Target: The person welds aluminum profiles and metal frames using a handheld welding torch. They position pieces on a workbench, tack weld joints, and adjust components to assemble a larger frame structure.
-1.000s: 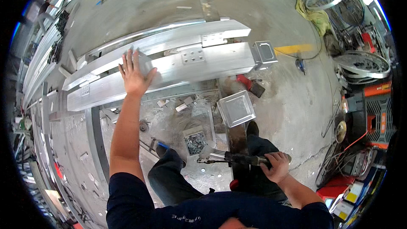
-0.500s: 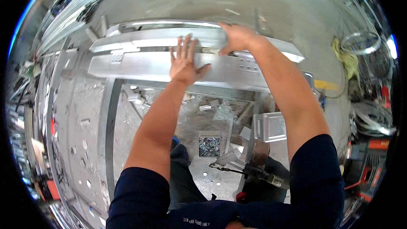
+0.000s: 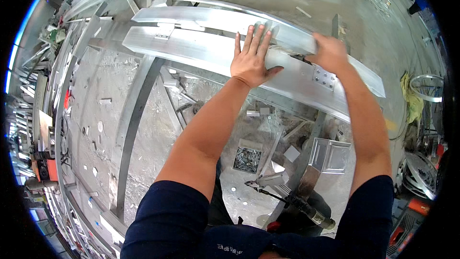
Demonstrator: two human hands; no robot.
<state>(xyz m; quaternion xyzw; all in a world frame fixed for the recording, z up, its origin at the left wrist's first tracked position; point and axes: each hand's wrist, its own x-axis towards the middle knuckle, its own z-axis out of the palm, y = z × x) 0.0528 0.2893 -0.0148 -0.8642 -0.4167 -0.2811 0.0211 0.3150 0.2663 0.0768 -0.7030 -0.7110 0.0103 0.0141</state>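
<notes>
While both arms reach out straight, left hand (image 3: pixel 250 61) lies flat, fingers spread, on the near aluminium beam (image 3: pixel 201 50) | right hand (image 3: pixel 329 52) curls over the far beam (image 3: pixel 215 18) by its bolted plate (image 3: pixel 324 77) | floor below: square box of screws (image 3: pixel 247 158), plus an open metal tray (image 3: pixel 330 155)

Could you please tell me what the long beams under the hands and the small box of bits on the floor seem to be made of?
The long silvery beams look like bare aluminium or galvanised steel: pale, brushed, with soft glare. The small square box on the floor appears to be sheet metal, and its grey glinting contents look like screws, though they are too small to be sure.
</notes>
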